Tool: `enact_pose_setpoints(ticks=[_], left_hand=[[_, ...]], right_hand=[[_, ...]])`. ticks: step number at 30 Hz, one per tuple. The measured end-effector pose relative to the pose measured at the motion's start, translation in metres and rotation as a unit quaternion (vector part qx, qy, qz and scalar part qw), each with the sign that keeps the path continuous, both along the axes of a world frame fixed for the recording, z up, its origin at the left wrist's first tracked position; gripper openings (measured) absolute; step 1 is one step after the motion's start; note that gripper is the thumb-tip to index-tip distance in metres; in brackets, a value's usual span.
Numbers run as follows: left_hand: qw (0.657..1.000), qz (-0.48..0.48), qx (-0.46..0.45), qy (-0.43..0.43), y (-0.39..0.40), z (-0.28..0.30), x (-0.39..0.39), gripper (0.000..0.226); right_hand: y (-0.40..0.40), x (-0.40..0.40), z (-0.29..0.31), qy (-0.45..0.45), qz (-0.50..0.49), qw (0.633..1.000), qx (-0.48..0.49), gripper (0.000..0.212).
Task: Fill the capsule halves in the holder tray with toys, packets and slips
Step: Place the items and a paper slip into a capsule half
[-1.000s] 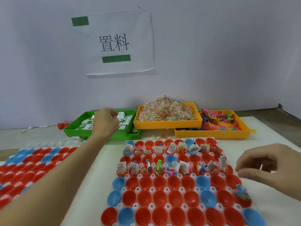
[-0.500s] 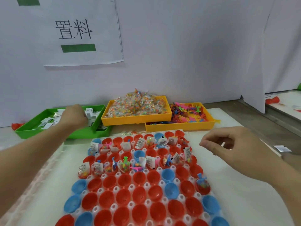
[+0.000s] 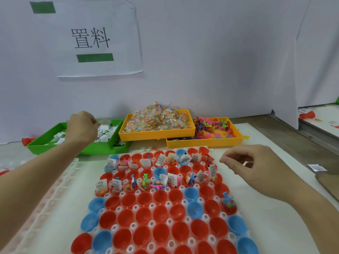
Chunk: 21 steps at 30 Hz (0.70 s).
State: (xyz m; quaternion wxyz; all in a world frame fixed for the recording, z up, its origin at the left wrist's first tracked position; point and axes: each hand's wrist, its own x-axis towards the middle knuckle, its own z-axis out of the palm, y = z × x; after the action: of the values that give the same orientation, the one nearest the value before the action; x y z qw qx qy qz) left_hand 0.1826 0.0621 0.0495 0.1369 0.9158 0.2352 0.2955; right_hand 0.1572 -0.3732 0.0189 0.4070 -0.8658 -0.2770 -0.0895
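head | left hand point(image 3: 81, 127) curled over green tray's slips point(image 3: 105, 133) (grasp unclear) | right hand point(image 3: 251, 168) pinching empty beside holder tray point(image 3: 117, 215)

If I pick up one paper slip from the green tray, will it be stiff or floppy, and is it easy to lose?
The slips look thin and flat, so one is probably floppy and very light. They lie loosely overlapped in the green tray, so several may lift together. The left hand pinches something pale there, which suggests a fingertip pinch suits them.
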Motion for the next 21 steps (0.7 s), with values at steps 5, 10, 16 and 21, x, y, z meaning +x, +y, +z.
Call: enact_pose_setpoints(ticks=[5,10,16,21], left_hand=[[0.997,0.013,-0.074,0.004,0.005,-0.008,-0.003,0.02],[0.99,0.038,-0.132,-0.015,0.006,-0.006,-0.009,0.026],[0.966,-0.014,-0.224,-0.126,-0.038,0.017,-0.03,0.023],[0.943,-0.224,-0.227,-0.093,-0.13,0.03,-0.081,0.033]], right_hand=[[0.003,-0.002,0.001,-0.005,-0.005,1.0,-0.016,0.017],[0.003,-0.002,0.001,0.0,-0.011,1.0,-0.014,0.015],[0.008,-0.007,0.006,-0.006,-0.024,1.0,0.013,0.012],[0.027,-0.023,0.015,0.012,0.02,0.996,0.092,0.023]])
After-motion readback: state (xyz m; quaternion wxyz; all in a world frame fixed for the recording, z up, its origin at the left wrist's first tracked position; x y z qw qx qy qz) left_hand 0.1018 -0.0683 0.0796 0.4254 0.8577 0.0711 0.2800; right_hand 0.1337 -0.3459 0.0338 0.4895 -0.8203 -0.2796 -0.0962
